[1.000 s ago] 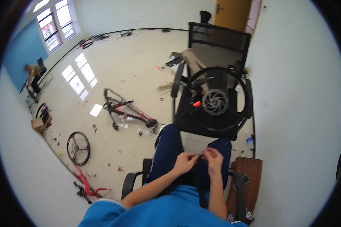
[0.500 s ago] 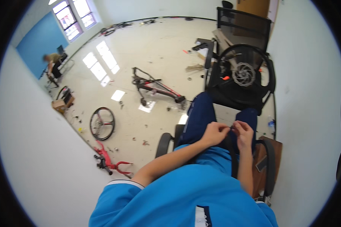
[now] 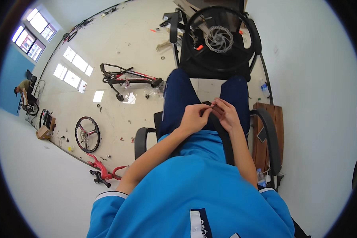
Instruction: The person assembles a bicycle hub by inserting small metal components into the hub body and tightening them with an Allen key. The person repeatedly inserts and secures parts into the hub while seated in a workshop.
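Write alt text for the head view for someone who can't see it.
A seated person's left hand and right hand pinch a dark item too small to make out. Ahead, a black wheel with a silver disc lies on an office chair. To the left are a bicycle frame, a three-spoke wheel, a red frame part and, farther off, another person.

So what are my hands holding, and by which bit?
Your left hand and right hand pinch a small dark thing, perhaps the end of the black strip; it's too covered to tell which part.
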The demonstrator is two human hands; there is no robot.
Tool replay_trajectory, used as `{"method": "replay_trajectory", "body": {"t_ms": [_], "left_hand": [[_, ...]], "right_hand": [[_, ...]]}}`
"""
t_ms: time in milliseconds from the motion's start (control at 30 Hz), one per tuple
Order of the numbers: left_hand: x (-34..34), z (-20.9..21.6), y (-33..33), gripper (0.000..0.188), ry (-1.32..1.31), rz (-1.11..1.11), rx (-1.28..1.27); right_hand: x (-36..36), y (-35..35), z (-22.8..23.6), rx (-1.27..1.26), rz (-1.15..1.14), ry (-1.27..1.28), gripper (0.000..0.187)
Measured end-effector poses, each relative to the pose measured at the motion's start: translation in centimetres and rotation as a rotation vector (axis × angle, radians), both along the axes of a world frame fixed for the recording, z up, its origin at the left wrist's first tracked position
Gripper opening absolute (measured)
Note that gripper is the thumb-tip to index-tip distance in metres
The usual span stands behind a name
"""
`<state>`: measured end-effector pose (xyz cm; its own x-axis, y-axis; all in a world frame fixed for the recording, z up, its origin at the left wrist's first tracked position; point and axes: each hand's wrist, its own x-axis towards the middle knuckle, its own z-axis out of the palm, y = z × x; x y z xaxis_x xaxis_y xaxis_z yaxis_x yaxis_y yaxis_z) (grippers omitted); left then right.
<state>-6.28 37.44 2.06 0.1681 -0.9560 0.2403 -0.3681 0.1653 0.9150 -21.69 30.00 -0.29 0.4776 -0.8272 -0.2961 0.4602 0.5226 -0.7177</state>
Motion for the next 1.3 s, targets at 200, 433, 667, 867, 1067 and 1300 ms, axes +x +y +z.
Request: {"method": "replay_trajectory", "body": {"t_ms": [200,433,667,867,1067,1300], "left_hand": [[-0.8,-0.6,-0.4,0.016,0.326,-0.001,0.21],[-1.8,2.2,-4.4,0.018,0.931,0.06,0.544],[-0.6,1.1,-12.0,0.015,0.112,0.279,0.057],[1.3,2.3,-18.4,0.011,0.09,0.341,0.007],[4.8,3.4,-22.1,0.019,1.126,0.151,0.496],[6.7,2.3,-28.0,0.021,0.618,0.25,0.366]], "right_hand": [[0.2,-0.2,-0.6,0.177,0.004,-0.233,0.018],[1.0,-4.2,0.9,0.253,-0.017,-0.271,0.018],[4.4,-11.5,3.9,0.233,-0.044,0.04,0.021],[9.3,-16.9,5.3,0.266,-0.205,-0.017,0.026],[10.3,-21.5,2.6,0.313,-0.044,-0.345,0.028],[13.6,-26.2,1.7,0.285,-0.122,-0.33,0.028]]}}
